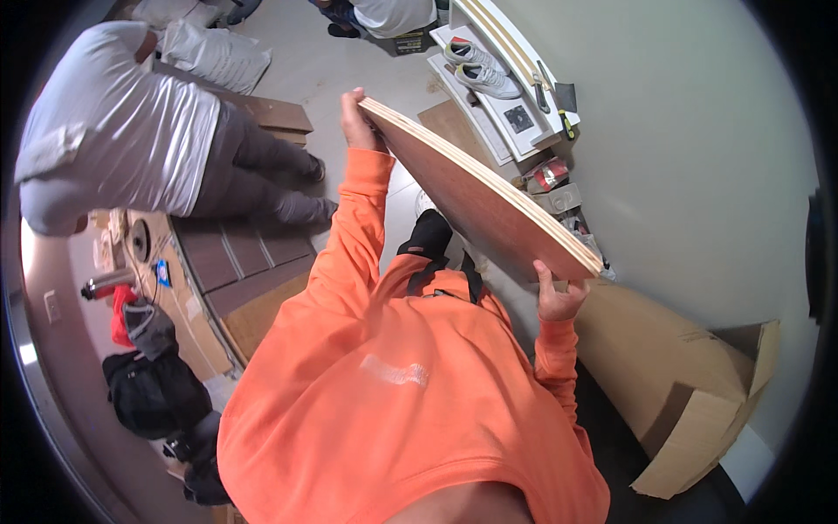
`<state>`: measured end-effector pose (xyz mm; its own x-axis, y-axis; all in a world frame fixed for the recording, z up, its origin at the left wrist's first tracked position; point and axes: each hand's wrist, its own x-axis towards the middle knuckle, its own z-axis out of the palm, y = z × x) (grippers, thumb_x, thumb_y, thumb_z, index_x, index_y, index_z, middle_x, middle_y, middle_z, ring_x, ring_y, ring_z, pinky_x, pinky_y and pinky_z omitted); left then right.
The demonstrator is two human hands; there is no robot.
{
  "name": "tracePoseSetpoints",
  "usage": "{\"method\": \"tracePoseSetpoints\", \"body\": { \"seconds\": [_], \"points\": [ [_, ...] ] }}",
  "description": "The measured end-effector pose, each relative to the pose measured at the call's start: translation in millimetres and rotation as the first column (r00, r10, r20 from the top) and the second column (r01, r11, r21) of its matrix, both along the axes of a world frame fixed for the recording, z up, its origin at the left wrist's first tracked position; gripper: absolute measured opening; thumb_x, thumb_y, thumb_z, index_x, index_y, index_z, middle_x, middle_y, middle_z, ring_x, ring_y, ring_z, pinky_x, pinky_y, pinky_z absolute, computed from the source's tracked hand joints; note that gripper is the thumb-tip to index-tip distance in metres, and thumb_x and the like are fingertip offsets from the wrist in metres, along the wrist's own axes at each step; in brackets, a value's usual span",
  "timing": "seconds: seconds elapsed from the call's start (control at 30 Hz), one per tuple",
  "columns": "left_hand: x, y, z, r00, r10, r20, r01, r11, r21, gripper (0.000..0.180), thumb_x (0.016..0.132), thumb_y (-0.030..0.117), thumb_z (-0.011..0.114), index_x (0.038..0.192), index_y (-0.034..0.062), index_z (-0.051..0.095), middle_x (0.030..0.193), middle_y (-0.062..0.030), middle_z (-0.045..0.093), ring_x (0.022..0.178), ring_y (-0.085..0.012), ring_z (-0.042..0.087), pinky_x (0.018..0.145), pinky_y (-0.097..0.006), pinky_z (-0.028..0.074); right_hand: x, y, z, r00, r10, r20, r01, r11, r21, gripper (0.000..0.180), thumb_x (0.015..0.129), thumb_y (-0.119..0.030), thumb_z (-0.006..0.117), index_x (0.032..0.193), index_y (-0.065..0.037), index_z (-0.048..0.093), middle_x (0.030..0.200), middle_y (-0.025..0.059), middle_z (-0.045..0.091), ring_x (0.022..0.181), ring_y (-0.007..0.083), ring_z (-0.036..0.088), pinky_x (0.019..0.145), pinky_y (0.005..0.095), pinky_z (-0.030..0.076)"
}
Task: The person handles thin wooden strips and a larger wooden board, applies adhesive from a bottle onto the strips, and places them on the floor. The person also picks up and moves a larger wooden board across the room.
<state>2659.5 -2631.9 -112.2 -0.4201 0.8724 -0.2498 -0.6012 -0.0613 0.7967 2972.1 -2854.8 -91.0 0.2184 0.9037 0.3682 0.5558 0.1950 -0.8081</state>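
Observation:
A sheet of plywood [489, 196] with a reddish-brown face and a pale layered edge is held up in front of me, slanting from upper left to lower right. My left hand [360, 122] is closed around its far left end. At the near right end my right hand [560, 295] grips the board, its thumb up against the brown face and the other fingers partly hidden. Both arms are in orange sleeves, stretched forward. The side of the board turned away from me cannot be seen.
At left a co-worker [140, 122] bends over brown panels [244, 253]. White shelving [506, 113] with shoes [486, 80] and hand tools stands along the right wall. An open cardboard box [663, 367] lies at my right; a black bag [157, 393] sits lower left. Another person [393, 16] is at the top.

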Motion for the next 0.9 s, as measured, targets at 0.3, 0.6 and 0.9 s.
{"method": "tracePoseSetpoints", "body": {
  "seconds": [0.3,0.6,0.9],
  "points": [
    [63.0,140.1,-36.8,0.942,-0.104,-0.319,0.1,0.995,-0.028,0.042,0.093,0.042,0.048,0.07,0.0072,0.055,0.064,-0.003,0.052,0.06,-0.0135,0.049,0.06,-0.029,0.04,-8.8,84.3,-87.5,0.946,-0.315,-0.082,0.286,0.925,-0.248,0.014,0.083,-0.009,0.072,0.092,0.002,0.069,0.094,0.01,0.067,0.09,0.0241,0.064,0.086,0.0346,0.047],
    [109.1,256.1,-85.5,0.875,-0.342,-0.342,0.361,0.933,-0.011,0.041,0.098,0.036,0.048,0.068,0.0086,0.046,0.068,0.0054,0.041,0.066,-0.0065,0.036,0.06,-0.025,0.033,2.0,164.5,-178.0,0.853,-0.481,-0.201,0.368,0.829,-0.421,0.039,0.087,-0.019,0.072,0.109,0.011,0.06,0.105,0.0153,0.066,0.098,0.0188,0.062,0.085,0.0322,0.049],
    [118.1,311.6,-139.7,0.835,-0.368,-0.408,0.406,0.914,0.007,0.042,0.094,0.035,0.049,0.069,0.0026,0.055,0.066,-0.0009,0.051,0.063,-0.0112,0.046,0.059,-0.028,0.037,-5.6,212.0,-215.0,0.872,-0.486,-0.057,0.442,0.833,-0.334,0.04,0.086,-0.025,0.072,0.104,0.01,0.062,0.099,0.016,0.068,0.092,0.0205,0.063,0.084,0.0326,0.047]
  ]
}}
